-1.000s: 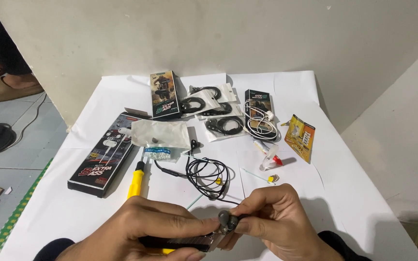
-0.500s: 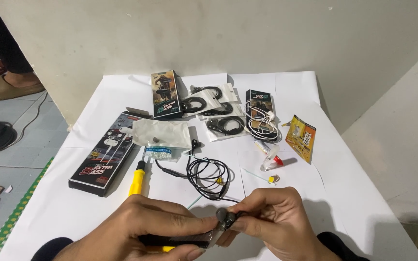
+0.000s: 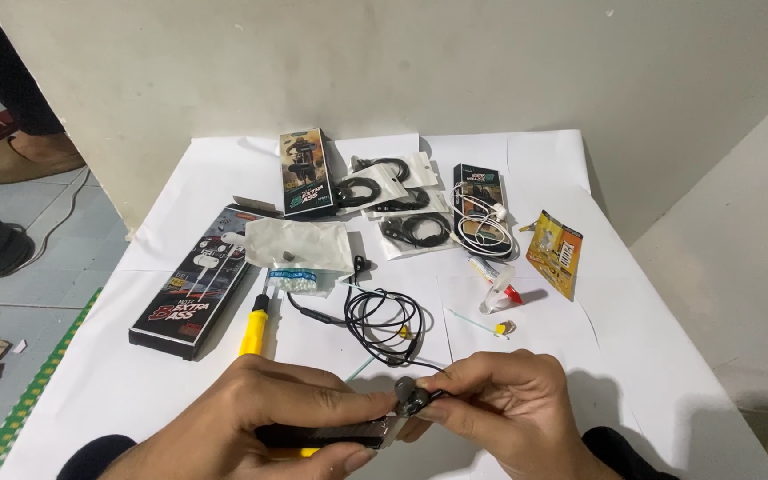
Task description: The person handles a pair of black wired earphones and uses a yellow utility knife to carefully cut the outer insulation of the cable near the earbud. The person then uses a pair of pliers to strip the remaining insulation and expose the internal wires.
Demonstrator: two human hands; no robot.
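earbud [image 3: 413,395] pinched in right hand [image 3: 500,409] fingertips, left hand [image 3: 291,418] clamping dark flat tool [image 3: 326,436] just beneath it; judged mid-repair, next calling for steady tool pressure at the bud.

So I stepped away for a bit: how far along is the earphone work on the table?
Done, by the look of it: one black earphone set is out of its pack, cable coiled on the white table. In hand: the right hand pinches its earbud while the left hand presses a dark tool against it. Left: the bagged earphones and the boxed set lie untouched.
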